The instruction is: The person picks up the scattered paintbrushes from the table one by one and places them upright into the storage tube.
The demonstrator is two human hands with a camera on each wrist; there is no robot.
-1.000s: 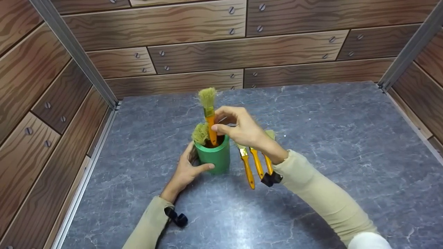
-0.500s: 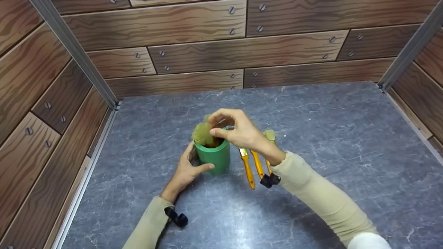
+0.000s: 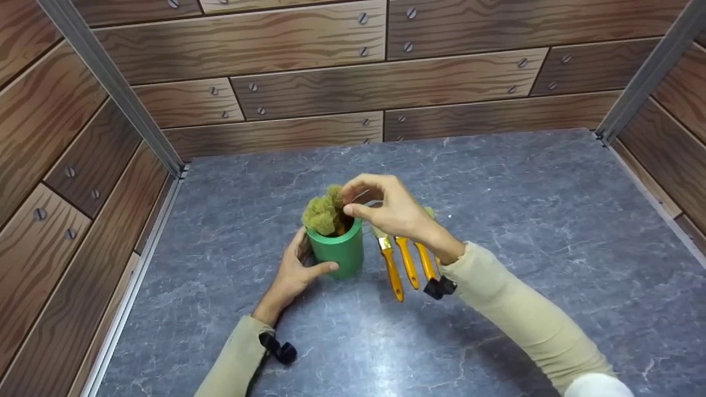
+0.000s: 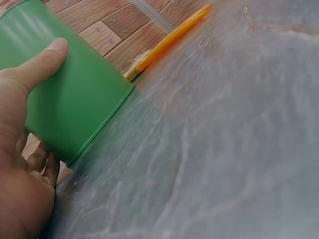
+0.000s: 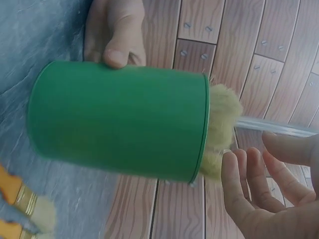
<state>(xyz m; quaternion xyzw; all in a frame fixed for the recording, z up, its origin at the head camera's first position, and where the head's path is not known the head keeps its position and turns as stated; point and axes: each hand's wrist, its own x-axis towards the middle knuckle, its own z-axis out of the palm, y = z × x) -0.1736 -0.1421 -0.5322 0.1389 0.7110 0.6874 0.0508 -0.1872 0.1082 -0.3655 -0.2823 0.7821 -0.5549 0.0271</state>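
Observation:
A green cylindrical cup (image 3: 337,255) stands upright on the table, with bristle ends of paintbrushes (image 3: 322,214) sticking out of its top. My left hand (image 3: 292,273) holds the cup's left side, thumb across the front and fingers around behind, as the left wrist view also shows. My right hand (image 3: 394,207) is at the right of the cup's mouth, close to the bristles. In the right wrist view, the thumb (image 5: 289,148) and fingers are parted with nothing between them. The brush handles are mostly hidden inside the cup.
Several paintbrushes with orange handles, one nearest the cup (image 3: 391,273), lie right of it, partly under the right forearm. The grey marbled tabletop (image 3: 524,209) meets wood-patterned walls (image 3: 309,91) at the back and sides.
My right hand has lowered a paintbrush handle-first into the cup and let go of it, then shifted slightly right. The left hand keeps its hold on the cup.

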